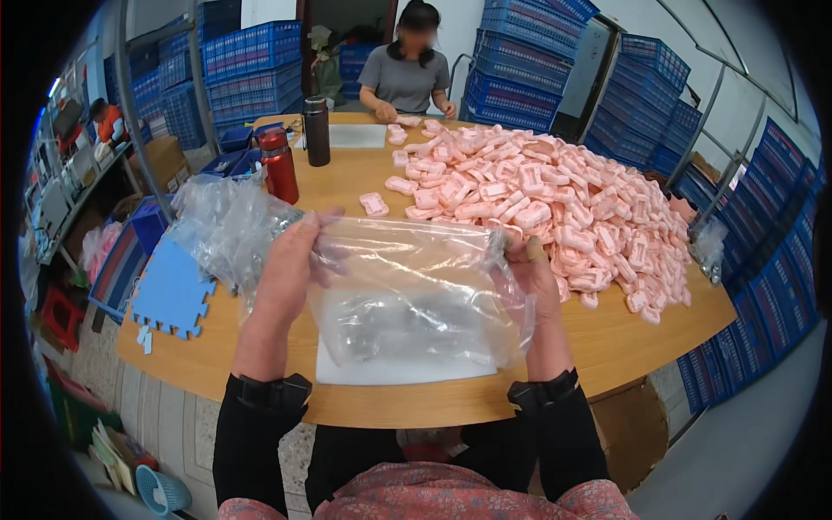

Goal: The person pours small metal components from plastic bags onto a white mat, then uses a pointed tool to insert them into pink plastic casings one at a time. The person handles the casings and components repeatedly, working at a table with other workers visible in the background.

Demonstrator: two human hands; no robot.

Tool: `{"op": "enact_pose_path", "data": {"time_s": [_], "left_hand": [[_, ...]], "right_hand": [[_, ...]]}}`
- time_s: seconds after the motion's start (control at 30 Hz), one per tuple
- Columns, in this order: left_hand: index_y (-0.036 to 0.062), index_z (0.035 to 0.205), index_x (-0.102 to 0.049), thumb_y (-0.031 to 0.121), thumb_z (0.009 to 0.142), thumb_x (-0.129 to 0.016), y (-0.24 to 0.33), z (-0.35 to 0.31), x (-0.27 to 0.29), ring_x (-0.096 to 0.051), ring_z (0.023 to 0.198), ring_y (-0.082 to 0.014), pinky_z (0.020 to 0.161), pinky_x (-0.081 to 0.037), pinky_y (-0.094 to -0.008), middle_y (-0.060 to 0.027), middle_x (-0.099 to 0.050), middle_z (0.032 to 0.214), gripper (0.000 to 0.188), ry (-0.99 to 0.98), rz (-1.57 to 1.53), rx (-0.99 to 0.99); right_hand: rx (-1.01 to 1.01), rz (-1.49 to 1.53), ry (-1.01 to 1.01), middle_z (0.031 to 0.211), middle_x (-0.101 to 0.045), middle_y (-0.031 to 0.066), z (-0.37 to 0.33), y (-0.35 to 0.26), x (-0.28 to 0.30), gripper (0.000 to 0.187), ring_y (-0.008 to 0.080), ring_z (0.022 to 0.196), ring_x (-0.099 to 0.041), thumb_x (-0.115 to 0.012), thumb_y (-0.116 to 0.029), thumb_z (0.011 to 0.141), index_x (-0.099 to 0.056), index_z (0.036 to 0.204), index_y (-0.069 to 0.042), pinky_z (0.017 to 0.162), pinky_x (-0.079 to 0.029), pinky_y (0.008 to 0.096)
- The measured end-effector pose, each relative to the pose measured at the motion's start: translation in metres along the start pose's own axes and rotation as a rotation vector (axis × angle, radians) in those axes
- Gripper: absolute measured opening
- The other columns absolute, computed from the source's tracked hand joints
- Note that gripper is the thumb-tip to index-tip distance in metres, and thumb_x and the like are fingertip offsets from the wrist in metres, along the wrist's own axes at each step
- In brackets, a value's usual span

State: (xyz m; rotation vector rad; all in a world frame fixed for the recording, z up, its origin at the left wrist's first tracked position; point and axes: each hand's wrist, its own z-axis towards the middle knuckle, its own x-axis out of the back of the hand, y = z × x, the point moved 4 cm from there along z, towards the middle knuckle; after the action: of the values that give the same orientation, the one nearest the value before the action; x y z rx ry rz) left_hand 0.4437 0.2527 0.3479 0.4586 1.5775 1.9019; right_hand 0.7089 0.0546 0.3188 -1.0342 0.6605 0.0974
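Observation:
Stretched between my hands is a clear plastic bag (407,269), held by its upper corners above a white sheet (407,374) on the table. Greyish contents, too blurred to name, show in its lower part. My left hand (293,260) pinches the left corner, some fingers visible through the film. My right hand (530,270) grips the right corner, partly behind the plastic. Just beyond the bag, a big heap of pale pink plastic parts (537,186) spreads across the right half of the table. Beside my left hand lie more crumpled clear bags (227,221) with small metallic-looking pieces.
On the wooden table (364,407) stand a red flask (278,165) and a dark bottle (317,130). A blue foam mat (171,286) lies at the left edge. Across the table sits a person (406,74) handling pink parts. Stacked blue crates (524,65) line the back.

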Motion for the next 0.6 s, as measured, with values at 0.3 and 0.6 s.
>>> {"op": "enact_pose_path", "data": {"time_s": [0.3,0.6], "left_hand": [[0.0094,0.125,-0.065,0.035,0.106,-0.043,0.002,-0.007,-0.005,-0.059,0.063,-0.0107,0.054,-0.05,-0.0276,-0.0033,-0.062,0.08,0.039,0.068,0.131,-0.102],[0.007,0.155,-0.025,0.028,0.1,-0.06,0.01,-0.075,0.008,-0.06,0.071,-0.0086,0.06,-0.049,-0.0239,-0.0036,-0.062,0.085,0.069,0.154,0.106,-0.153]], "right_hand": [[-0.077,-0.632,0.068,0.141,-0.05,0.0106,-0.031,-0.012,-0.03,0.079,0.0235,0.115,-0.058,-0.073,-0.035,0.089,-0.035,0.153,-0.008,0.082,-0.053,0.0334],[0.01,-0.501,0.276,0.099,-0.059,-0.0045,-0.022,-0.003,-0.018,0.024,0.0035,0.086,-0.054,-0.058,-0.009,0.099,-0.057,0.124,-0.008,0.074,-0.047,0.0195]]}}
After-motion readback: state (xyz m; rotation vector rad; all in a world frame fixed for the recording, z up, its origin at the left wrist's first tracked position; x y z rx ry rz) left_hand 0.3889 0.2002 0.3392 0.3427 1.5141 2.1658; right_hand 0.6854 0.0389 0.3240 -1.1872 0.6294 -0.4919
